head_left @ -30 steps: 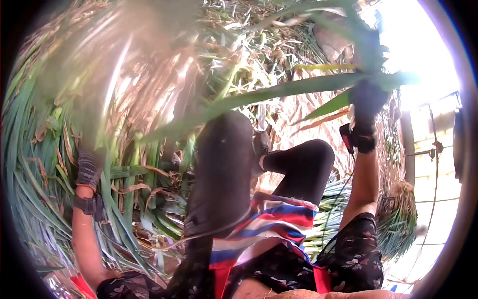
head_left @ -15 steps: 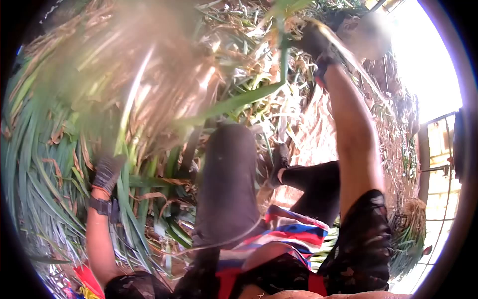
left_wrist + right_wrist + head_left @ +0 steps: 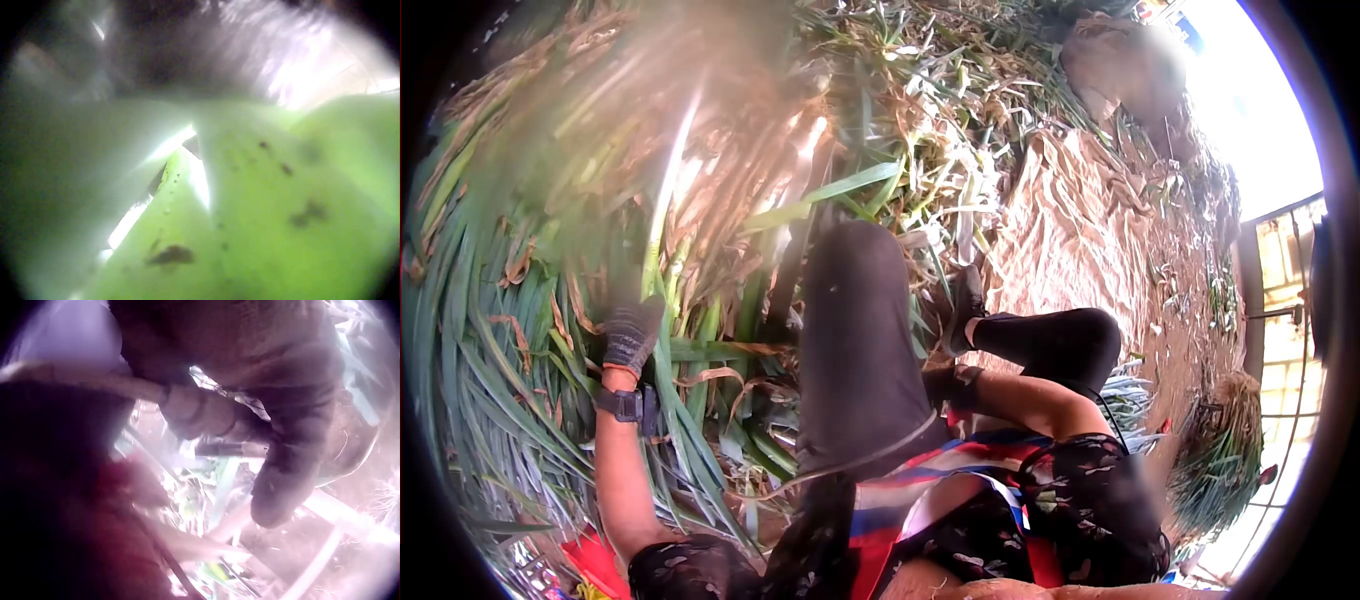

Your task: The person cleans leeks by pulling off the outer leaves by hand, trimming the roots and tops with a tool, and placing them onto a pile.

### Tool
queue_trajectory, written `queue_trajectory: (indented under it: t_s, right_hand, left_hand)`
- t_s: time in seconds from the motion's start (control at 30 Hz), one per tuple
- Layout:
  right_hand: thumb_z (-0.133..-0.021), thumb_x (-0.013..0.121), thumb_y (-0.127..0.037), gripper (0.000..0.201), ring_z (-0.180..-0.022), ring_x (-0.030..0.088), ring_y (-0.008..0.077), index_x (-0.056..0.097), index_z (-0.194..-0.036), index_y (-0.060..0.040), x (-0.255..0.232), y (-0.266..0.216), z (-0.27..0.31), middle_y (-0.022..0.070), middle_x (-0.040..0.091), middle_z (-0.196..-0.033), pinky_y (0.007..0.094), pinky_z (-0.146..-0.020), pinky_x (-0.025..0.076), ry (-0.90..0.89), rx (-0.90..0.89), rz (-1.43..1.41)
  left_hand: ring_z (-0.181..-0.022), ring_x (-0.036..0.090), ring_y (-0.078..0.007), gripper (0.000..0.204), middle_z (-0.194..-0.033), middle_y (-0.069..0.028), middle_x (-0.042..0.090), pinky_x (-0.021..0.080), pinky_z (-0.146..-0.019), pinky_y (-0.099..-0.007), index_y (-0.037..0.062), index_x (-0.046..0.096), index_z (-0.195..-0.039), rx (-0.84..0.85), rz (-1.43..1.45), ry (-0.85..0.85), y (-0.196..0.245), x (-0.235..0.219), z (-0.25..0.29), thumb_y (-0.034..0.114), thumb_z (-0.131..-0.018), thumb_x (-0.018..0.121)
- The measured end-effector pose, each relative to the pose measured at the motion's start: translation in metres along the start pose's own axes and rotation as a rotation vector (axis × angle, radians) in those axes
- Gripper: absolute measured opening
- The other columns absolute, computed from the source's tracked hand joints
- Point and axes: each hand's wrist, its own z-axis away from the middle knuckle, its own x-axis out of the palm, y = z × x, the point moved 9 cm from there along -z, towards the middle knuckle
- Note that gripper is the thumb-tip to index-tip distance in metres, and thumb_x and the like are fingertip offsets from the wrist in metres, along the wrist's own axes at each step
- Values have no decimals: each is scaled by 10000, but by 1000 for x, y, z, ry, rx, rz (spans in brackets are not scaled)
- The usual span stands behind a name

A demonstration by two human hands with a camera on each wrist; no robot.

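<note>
In the head view my gloved left hand [image 3: 632,333] grips a long leek [image 3: 662,215], its pale shank pointing up and away. Broad green leaves [image 3: 275,187] fill the left wrist view and hide that hand. My right hand [image 3: 945,385] is low beside the raised knee [image 3: 855,280], mostly hidden behind the leg. The right wrist view shows its dark gloved fingers [image 3: 275,494] loosely bent, with nothing visible between them. Pale stalks and leaf scraps [image 3: 250,544] lie beyond the fingertips.
A large heap of leeks [image 3: 490,350] spreads on the left. Loose leaves [image 3: 930,110] litter the ground ahead, beside a crumpled tan cloth [image 3: 1070,220]. A bundle of leeks [image 3: 1225,450] stands at the right near a railing [image 3: 1285,320]. A blur covers the upper left.
My right hand swung from the far upper right, where it had a long green leaf, back down beside the knee; that leaf is gone from it. My left hand shifted slightly right with the leek.
</note>
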Motion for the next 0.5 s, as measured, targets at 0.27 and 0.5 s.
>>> queue_trajectory:
  t_s: [0.27, 0.5]
  right_hand:
    - [-830, 635, -161, 120, -622, 617, 170, 680, -840, -51, -41, -4, 45, 49, 629, -678, 286, -528, 465, 8, -5, -477]
    - [-833, 636, -10, 126, -631, 571, 87, 608, -957, -8, -108, -103, 147, 24, 622, -772, 231, -547, 466, 568, -585, -637]
  left_hand:
    - [-1056, 574, -441, 934, -1193, -308, 559, 462, -922, -474, -32, 322, -1421, 24, 241, 121, 51, -44, 28, 525, -762, 681]
    - [-1205, 472, -386, 907, -1345, -249, 433, 427, -978, -445, -32, 336, -1407, 199, -186, 416, 123, -57, 87, 490, -759, 697]
